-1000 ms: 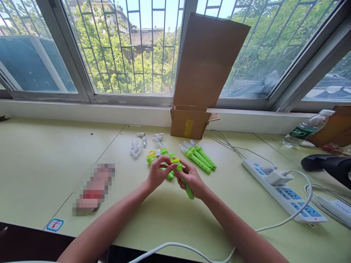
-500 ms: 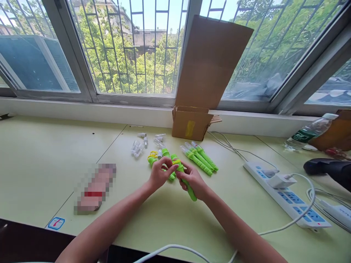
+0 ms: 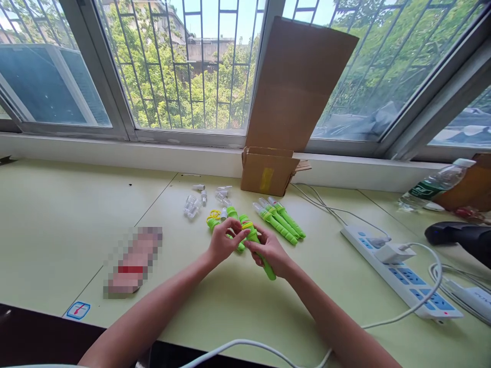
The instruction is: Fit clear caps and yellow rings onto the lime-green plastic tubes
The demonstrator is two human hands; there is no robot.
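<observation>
My right hand [image 3: 271,253] is wrapped around a light-green ribbed plastic handle [image 3: 270,271], its lower end pointing toward me. Around the upper part of this handle sits a yellow ring [image 3: 247,225]. Thumb and fingers of my left hand [image 3: 227,240] pinch at that ring; the fingertips partly hide it. Just behind and beneath my left hand lie more green handles [image 3: 231,212], partly covered by it. Loose yellow rings [image 3: 214,215] lie beside them. To the right rest several green handles with clear tips [image 3: 280,220], side by side.
Clear plastic caps [image 3: 192,207] and small white-and-clear pieces [image 3: 203,196] lie farther back. A cardboard box [image 3: 268,171] stands against the window sill. On the right are a power strip [image 3: 399,271] with cables, and a water bottle [image 3: 437,184]. A pixelated object [image 3: 134,263] lies left.
Both hands stay at nearly the same place, still on the green handle and its yellow ring. The view has shifted very slightly.
</observation>
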